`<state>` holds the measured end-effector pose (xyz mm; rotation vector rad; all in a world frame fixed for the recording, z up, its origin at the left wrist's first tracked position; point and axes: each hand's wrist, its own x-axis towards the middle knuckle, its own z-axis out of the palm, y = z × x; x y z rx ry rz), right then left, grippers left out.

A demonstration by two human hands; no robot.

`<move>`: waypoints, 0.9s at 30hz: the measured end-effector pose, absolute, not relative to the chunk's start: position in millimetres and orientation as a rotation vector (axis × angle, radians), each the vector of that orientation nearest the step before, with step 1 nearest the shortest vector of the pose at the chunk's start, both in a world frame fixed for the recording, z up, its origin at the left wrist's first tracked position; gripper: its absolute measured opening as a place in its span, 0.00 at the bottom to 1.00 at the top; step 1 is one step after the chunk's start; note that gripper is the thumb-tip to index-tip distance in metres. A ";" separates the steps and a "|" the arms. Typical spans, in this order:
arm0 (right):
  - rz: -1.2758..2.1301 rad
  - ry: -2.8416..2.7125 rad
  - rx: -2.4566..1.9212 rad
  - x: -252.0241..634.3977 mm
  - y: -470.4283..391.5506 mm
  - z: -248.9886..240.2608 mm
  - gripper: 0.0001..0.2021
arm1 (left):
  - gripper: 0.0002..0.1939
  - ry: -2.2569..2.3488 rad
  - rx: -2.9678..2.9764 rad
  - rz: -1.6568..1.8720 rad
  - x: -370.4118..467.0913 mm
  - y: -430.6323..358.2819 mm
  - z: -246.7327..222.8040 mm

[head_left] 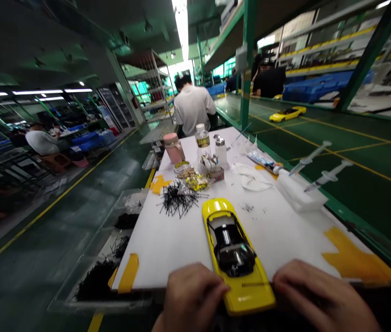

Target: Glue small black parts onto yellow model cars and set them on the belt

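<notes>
A worker's right hand (297,286) pinches what appears to be a thin dark strip (254,284) over the end of a yellow model car (247,297), which lies on the white table (178,249) between both hands. The left hand's (193,288) fingers bunch at the car's side; whether they grip anything cannot be told. Close fitting or handling seems underway; any next move calls for a steady car and light fingertips.
</notes>
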<state>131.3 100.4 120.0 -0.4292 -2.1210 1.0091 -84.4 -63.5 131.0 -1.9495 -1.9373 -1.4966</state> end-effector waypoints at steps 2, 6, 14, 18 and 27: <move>0.969 -2.094 -0.459 129.3 102.0 127.2 0.06 | 0.06 -2.140 -1.719 -1.762 -89.5 -65.5 131.6; 0.943 -2.110 -0.483 124.6 101.3 126.7 0.08 | 0.08 -2.358 -1.376 -2.040 -94.3 -64.3 115.8; 0.853 -2.194 -0.452 112.9 97.2 120.4 0.07 | 0.34 -2.452 -1.358 -2.469 -94.2 -56.2 100.6; 0.810 -2.216 -0.426 107.9 95.7 120.2 0.06 | 0.37 -2.473 -1.417 -2.490 -91.9 -54.6 103.5; 0.727 -2.243 -0.390 105.0 96.0 117.4 0.07 | 0.35 -2.439 -1.496 -2.383 -86.0 -51.8 97.9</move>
